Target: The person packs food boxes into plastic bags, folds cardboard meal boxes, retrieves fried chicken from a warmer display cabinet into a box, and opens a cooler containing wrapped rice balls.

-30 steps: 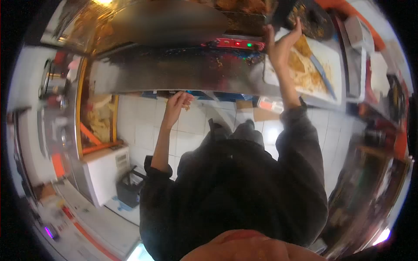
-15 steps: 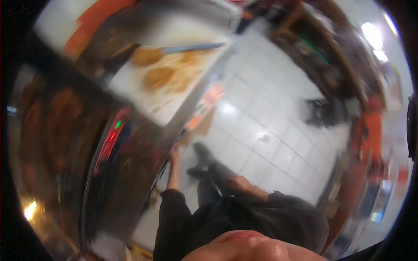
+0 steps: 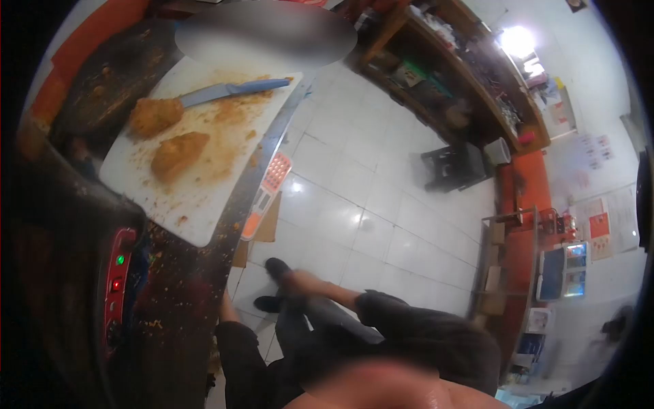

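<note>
My left hand (image 3: 226,308) hangs beside the edge of the dark counter (image 3: 178,300). The counter hides its fingers. My right hand (image 3: 300,281) is low over the floor, in front of my shoes; motion blurs its fingers, and I cannot make out anything in it. On the counter lies a white cutting board (image 3: 204,221) strewn with crumbs. Two golden breaded fried pieces rest on it: one piece (image 3: 157,117) touches the blade of a blue-handled knife (image 3: 235,90), while the other piece (image 3: 178,157) lies nearer to me. Both hands are apart from the board.
An appliance with a red panel (image 3: 117,286) and green and red lights stands at the left. Along the counter's side is a white and orange kitchen scale or calculator-like device (image 3: 267,194). A black stool (image 3: 453,167) and wooden shelves (image 3: 470,75) stand across the tiled floor (image 3: 354,170).
My view has turned, so the board and knife appear lower and farther left. My right hand has moved forward, toward the shoes. My left hand is now more hidden by the counter.
</note>
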{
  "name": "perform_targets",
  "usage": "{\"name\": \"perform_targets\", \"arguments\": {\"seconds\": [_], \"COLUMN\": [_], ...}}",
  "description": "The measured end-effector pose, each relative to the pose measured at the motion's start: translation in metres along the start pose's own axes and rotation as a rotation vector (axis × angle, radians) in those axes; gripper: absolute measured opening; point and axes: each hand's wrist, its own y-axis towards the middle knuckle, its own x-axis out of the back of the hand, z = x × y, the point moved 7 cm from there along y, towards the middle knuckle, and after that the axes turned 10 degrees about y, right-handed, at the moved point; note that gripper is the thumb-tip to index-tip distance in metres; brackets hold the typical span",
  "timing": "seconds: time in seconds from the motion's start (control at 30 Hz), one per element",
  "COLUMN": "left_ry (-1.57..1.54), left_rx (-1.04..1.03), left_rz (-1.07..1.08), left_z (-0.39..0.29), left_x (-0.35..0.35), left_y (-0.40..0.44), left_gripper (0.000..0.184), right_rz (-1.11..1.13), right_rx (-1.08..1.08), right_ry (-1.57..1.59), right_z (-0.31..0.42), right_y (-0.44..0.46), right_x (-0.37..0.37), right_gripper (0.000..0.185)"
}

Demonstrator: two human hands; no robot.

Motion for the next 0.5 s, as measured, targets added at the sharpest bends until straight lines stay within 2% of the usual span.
{"name": "perform_targets", "arguments": {"seconds": [0.03, 0.1, 0.17, 0.23, 0.33, 0.5], "left_ry": [0.005, 0.008, 0.006, 0.009, 0.011, 0.019], "left_rx": [0.007, 0.013, 0.016, 0.012, 0.015, 0.033], "left_rz": [-0.006, -0.015, -0.022, -0.026, -0.025, -0.026], "left_z": [0.004, 0.011, 0.015, 0.017, 0.021, 0.028], "left_x": [0.004, 0.008, 0.011, 0.014, 0.017, 0.021], "left_y": [-0.004, -0.009, -0.010, -0.012, -0.014, -0.016], "left_gripper": [0.053, 0.052, 0.051, 0.050, 0.049, 0.048], "right_rz": [0.057, -0.024, -0.280, -0.408, -0.362, -0.313], "right_rx": [-0.013, -0.003, 0.163, 0.172, 0.247, 0.193], "right_ry": [-0.004, 0.093, 0.226, 0.207, 0.345, 0.278], "right_z": [0.001, -0.004, 0.000, -0.002, -0.001, -0.001], "right_y": [0.023, 0.074, 0.122, 0.164, 0.207, 0.212], "right_x": [-0.009, -0.024, -0.031, -0.044, -0.067, -0.088], "right_gripper": [0.020, 0.021, 0.022, 0.022, 0.025, 0.026]}}
